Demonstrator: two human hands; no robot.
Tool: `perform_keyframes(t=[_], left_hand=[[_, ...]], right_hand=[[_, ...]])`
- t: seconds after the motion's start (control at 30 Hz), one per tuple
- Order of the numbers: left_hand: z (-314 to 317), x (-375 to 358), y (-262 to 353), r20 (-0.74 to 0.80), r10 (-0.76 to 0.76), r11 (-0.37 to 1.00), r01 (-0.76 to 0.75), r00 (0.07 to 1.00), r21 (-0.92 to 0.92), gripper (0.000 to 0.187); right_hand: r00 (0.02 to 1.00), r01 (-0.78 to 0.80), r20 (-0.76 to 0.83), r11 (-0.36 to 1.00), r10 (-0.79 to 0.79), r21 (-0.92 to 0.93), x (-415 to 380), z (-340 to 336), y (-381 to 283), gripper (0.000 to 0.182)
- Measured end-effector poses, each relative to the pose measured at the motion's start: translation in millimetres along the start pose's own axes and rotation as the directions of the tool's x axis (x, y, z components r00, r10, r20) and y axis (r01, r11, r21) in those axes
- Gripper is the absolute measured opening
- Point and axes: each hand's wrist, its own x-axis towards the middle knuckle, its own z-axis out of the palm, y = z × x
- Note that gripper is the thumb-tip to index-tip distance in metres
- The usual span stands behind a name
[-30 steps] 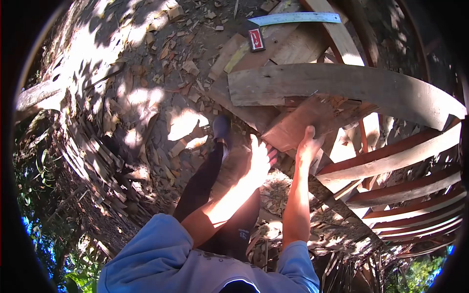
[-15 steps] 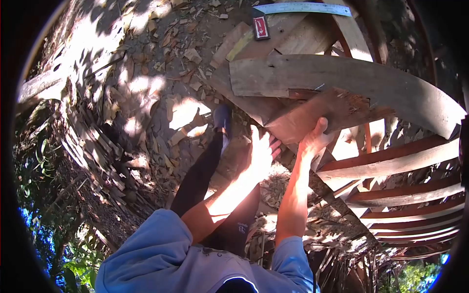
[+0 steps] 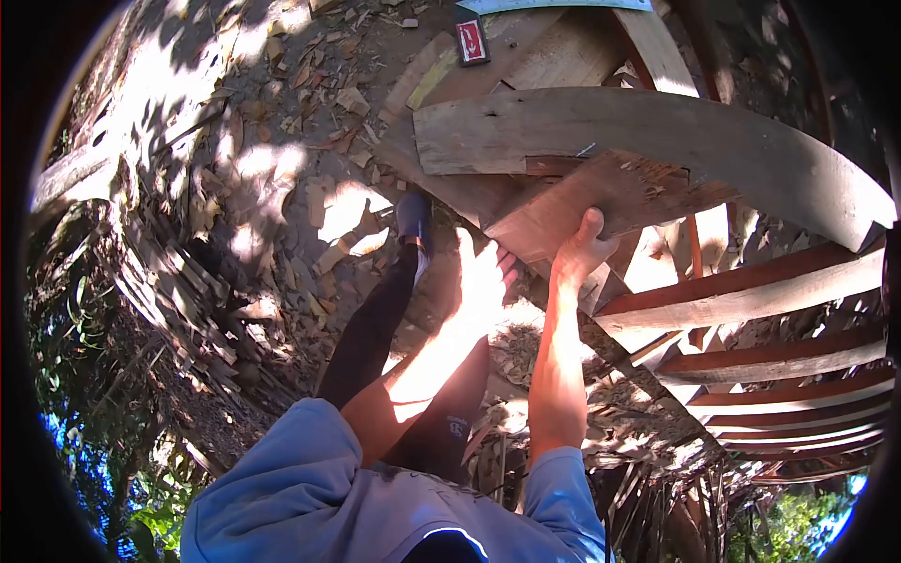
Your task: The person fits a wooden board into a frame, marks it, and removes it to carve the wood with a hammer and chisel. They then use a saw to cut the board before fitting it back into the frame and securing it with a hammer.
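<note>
My right hand (image 3: 584, 251) grips the near edge of a short, wide wooden board (image 3: 556, 212), thumb on top and fingers hidden underneath. This board overlaps a long curved plank (image 3: 657, 127), and its far right part is rough and splintered. Just left of the board's near corner is my left hand (image 3: 482, 277), brightly sunlit, with fingers apart and nothing in it. The fingertips point toward the corner of the board.
A small red-and-black box (image 3: 472, 43) and a metal ruler (image 3: 554, 5) lie on boards at the top. Curved wooden ribs (image 3: 751, 293) run along the right. Wood chips (image 3: 352, 101) and dry leaves cover the ground around my shoe (image 3: 413, 218).
The view has shifted, so the boards, box and ruler appear slightly further left and higher. My right hand keeps its grip on the board, and my left hand stays beside its corner.
</note>
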Motion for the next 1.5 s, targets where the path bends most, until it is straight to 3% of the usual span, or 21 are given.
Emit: perform_keyframes(t=[0.1, 0.17, 0.23, 0.43, 0.53, 0.63, 0.73, 0.83, 0.93, 1.03, 1.13, 1.23, 1.33, 1.43, 1.47, 1.5], left_hand=[[-5, 7, 0, 0.047, 0.011, 0.999, -0.009, 0.999, -0.038, 0.115], [0, 2, 6, -0.029, -0.021, 0.998, 0.019, 0.999, -0.052, 0.116], [0, -2, 7, -0.009, -0.033, 0.998, 0.032, 0.999, -0.047, 0.116], [2, -1, 5, -0.027, -0.049, 0.997, 0.047, 0.998, -0.056, 0.114], [10, -5, 10, -0.049, -0.055, 0.997, 0.052, 0.997, -0.065, 0.113], [11, -3, 14, -0.025, -0.052, 0.998, 0.051, 0.998, -0.033, 0.111], [14, -4, 15, -0.073, -0.057, 0.998, 0.054, 0.996, -0.046, 0.107], [18, -9, 17, -0.149, -0.102, 0.994, 0.095, 0.983, -0.055, 0.107], [20, -10, 22, -0.120, -0.116, 0.993, 0.111, 0.986, -0.046, 0.111], [22, -8, 20, -0.094, -0.088, 0.996, 0.089, 0.992, 0.005, 0.114], [9, 4, 11, -0.061, -0.074, 0.997, 0.074, 0.995, -0.008, 0.115], [17, -3, 17, -0.081, -0.095, 0.995, 0.095, 0.992, -0.001, 0.119], [20, -2, 18, -0.108, -0.093, 0.994, 0.099, 0.990, 0.045, 0.120], [18, -3, 12, -0.092, -0.039, 0.996, 0.045, 0.995, 0.072, 0.121], [16, 2, 15, -0.065, -0.062, 0.997, 0.065, 0.996, 0.035, 0.122], [13, 3, 13, -0.096, -0.052, 0.998, 0.056, 0.994, 0.043, 0.122]], right_hand=[[0.995, 0.081, 0.047, 0.993, -0.086, 0.088, 4, 1, 6, 0.082], [0.995, 0.028, 0.090, 0.999, -0.032, 0.043, 5, -1, 3, 0.089], [0.993, 0.005, 0.119, 1.000, -0.002, -0.028, 3, -3, 0, 0.100], [0.994, 0.050, 0.095, 0.997, -0.043, -0.067, -1, 0, -8, 0.103], [0.997, 0.047, 0.070, 0.999, -0.046, -0.005, 0, -2, -2, 0.085], [0.999, 0.006, 0.036, 0.997, -0.003, -0.076, 0, -4, 0, 0.089], [1.000, 0.005, -0.020, 1.000, -0.005, -0.012, 7, -7, 6, 0.091], [0.995, -0.064, -0.077, 0.992, 0.056, -0.108, 13, -10, 13, 0.095], [1.000, -0.010, -0.022, 0.985, 0.006, -0.170, 15, -3, 11, 0.095], [0.992, -0.127, -0.034, 0.922, 0.123, -0.365, 17, -4, -4, 0.090], [0.967, -0.240, -0.183, 0.878, 0.178, -0.414, 15, 1, -2, 0.079], [0.992, -0.130, -0.050, 0.928, 0.120, -0.350, 17, 2, -6, 0.071], [0.972, -0.228, 0.028, 0.963, 0.234, -0.145, 15, 7, -15, 0.068], [0.999, -0.014, 0.025, 0.885, 0.029, -0.465, 17, -4, -9, 0.073], [0.993, 0.110, 0.083, 0.930, -0.087, -0.350, 19, -3, -5, 0.081], [0.989, 0.123, 0.125, 0.916, -0.081, -0.381, 19, -9, -4, 0.084]])
